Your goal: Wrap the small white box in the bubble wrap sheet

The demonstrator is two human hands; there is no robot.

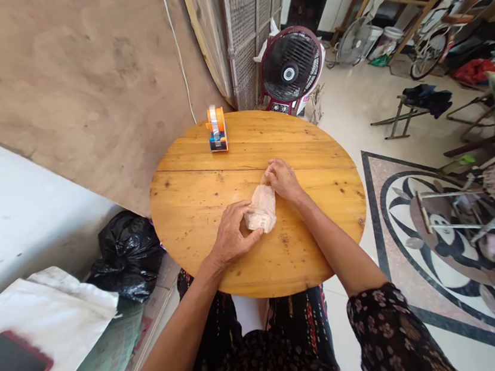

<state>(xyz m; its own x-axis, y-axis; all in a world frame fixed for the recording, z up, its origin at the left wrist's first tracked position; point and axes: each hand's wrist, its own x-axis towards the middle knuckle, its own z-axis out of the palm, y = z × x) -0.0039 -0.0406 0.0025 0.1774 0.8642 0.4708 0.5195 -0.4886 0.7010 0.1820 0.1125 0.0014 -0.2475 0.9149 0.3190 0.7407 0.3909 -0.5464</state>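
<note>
A small package in clear bubble wrap (264, 200) lies on the round wooden table (192, 216). At its near end a pale item with a printed label shows through the plastic; what it is I cannot make out. My left hand (233, 229) holds that near end from the left side, thumb and fingers curved around it. At the far end my right hand (283, 179) pinches the loose, narrowed part of the wrap. Toward the table's far left edge stands an orange and blue tape dispenser (217, 130) with a roll of clear tape, apart from both hands.
Behind the table stands a dark red fan (291, 66). A black plastic bag (127, 254) is on the left, beside a white sack with a phone (12, 368) on it. On the right are a folding stool (409, 108) and another person's leg near a metal-framed chair.
</note>
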